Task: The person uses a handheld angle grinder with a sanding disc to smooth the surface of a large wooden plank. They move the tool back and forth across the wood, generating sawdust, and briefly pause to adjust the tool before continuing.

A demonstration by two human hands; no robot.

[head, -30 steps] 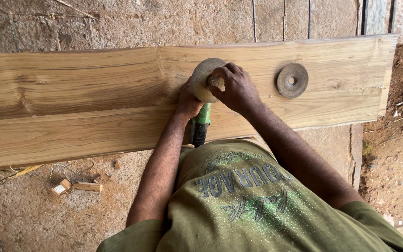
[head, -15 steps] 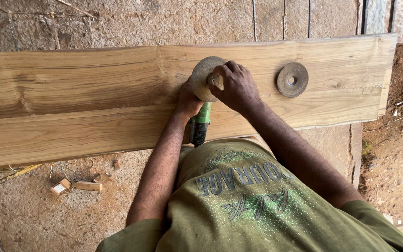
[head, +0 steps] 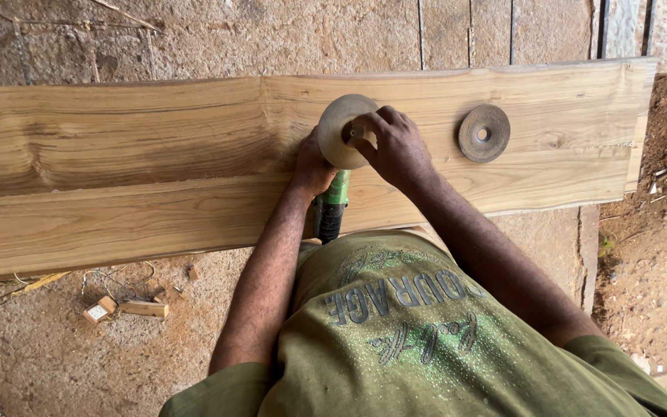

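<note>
A green angle grinder lies on a long wooden plank with its round sanding disc facing up. My left hand grips the grinder's head just below the disc. My right hand has its fingers pinched on the small fitting at the disc's centre. A second, darker disc lies loose on the plank to the right of my right hand.
The plank rests over a stone floor. Small wood offcuts and a thin wire lie on the floor at lower left. Loose dirt with litter borders the right side. My green shirt fills the lower middle.
My right hand has turned slightly at the disc's centre, its fingers shifting a little to the right. The left hand and the grinder stay where they were.
</note>
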